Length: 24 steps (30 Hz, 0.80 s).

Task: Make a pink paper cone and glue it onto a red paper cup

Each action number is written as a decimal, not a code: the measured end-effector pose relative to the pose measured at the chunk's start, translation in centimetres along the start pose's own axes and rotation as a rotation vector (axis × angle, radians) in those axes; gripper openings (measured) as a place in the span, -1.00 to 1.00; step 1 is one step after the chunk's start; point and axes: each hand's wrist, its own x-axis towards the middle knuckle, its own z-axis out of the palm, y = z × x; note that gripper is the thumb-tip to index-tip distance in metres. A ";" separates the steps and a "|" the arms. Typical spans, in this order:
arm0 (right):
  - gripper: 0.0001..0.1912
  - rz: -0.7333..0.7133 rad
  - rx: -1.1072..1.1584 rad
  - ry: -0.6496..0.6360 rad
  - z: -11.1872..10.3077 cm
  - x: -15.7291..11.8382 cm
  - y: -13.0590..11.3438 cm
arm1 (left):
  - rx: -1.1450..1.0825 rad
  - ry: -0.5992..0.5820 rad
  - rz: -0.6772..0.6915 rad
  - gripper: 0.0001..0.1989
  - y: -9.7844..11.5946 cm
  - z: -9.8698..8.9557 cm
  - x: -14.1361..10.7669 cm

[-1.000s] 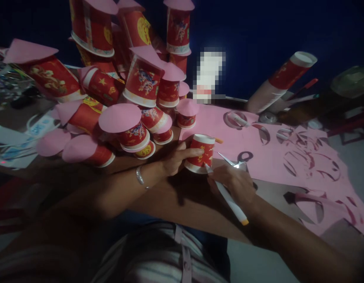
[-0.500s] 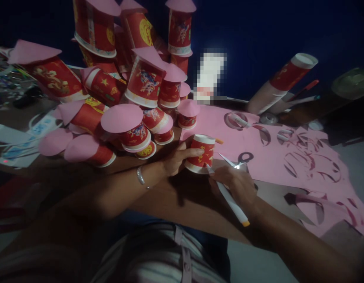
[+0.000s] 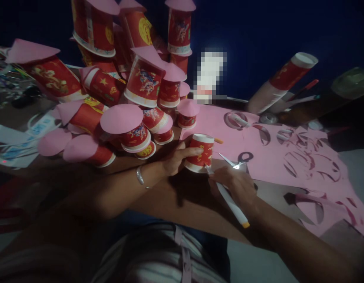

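left hand (image 3: pixel 175 160): is grasping a red paper cup (image 3: pixel 203 159) from its left, thumb lying across the front, forearm reaching in from the lower left. right hand (image 3: pixel 238 184): is gripping a white cutter (image 3: pixel 232 205), back of the hand facing up, handle slanting toward the body, tip pointing at the cup's lower edge. cup: is being held roughly upright over the brown table (image 3: pixel 167 198); base contact is hard to tell. scissors (image 3: pixel 236 166): are lying just beyond the right hand.

Cup (image 3: pixel 200 158) partly behind left fingers (image 3: pixel 194 151), top cones (image 3: pixel 103 5) cropped
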 end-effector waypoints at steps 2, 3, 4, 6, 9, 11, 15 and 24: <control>-0.78 -0.003 0.025 -0.014 -0.1 0.1 0.0 | -0.002 -0.004 -0.006 -0.48 0.1 0.1 0.0; -0.77 -0.006 0.028 -0.018 -0.1 0.1 0.0 | -0.002 -0.002 -0.009 -0.48 0.1 0.1 0.0; -0.76 -0.010 0.029 -0.018 -0.1 0.2 -0.1 | -0.001 0.002 -0.010 -0.48 0.1 0.2 0.0; -0.74 -0.012 0.021 -0.001 -0.1 0.2 -0.1 | 0.000 0.013 -0.009 -0.47 0.1 0.2 0.0; -0.75 -0.028 0.022 -0.005 -0.1 0.1 0.0 | -0.003 0.014 -0.007 -0.47 0.1 0.2 0.0; -0.76 -0.032 0.016 -0.036 -0.1 0.1 0.0 | -0.010 0.013 -0.010 -0.48 0.1 0.2 0.0; -0.76 -0.040 -0.005 -0.023 -0.2 0.1 0.0 | -0.029 0.031 -0.016 -0.47 0.1 0.3 0.0; -0.74 -0.040 0.047 -0.029 -0.3 0.0 0.0 | -0.010 0.003 -0.003 -0.49 0.0 0.0 0.0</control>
